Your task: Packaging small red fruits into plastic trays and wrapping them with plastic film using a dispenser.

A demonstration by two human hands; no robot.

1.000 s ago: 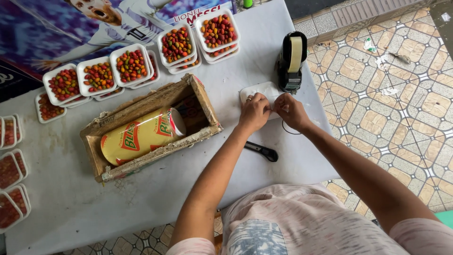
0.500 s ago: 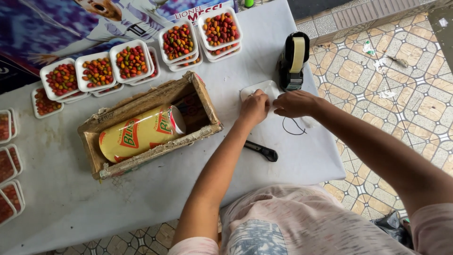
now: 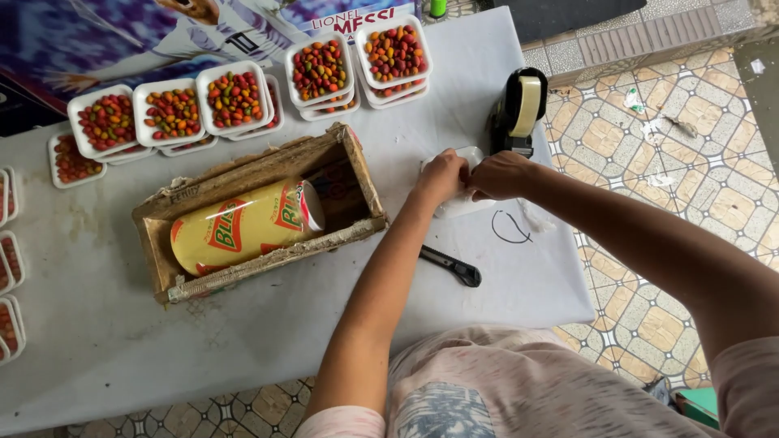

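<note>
While I watched through the head view, both hands met over a small white tray [image 3: 458,203] lying on the table [image 3: 243,324] just in front of the black tape dispenser [image 3: 519,109]. My left hand [image 3: 441,177] was curled over the tray's near corner, fingers closed on its wrapping; my right hand [image 3: 499,174] was closed likewise, pinching at the same edge, touching the left. What lay inside that tray I could not tell, as the hands covered it. I judged the wrapping of this tray unfinished and the sealing not yet done.

Along the far edge stood stacked white trays [image 3: 235,99] filled with red, orange and green berries; more filled trays [image 3: 10,268] sat at the left border. A worn wooden box [image 3: 357,174] held a yellow roll [image 3: 243,227] lying on its side. A black cutter [image 3: 453,266] lay near my left forearm, untouched, and a thin black loop [image 3: 513,229] lay beside the tray.
</note>
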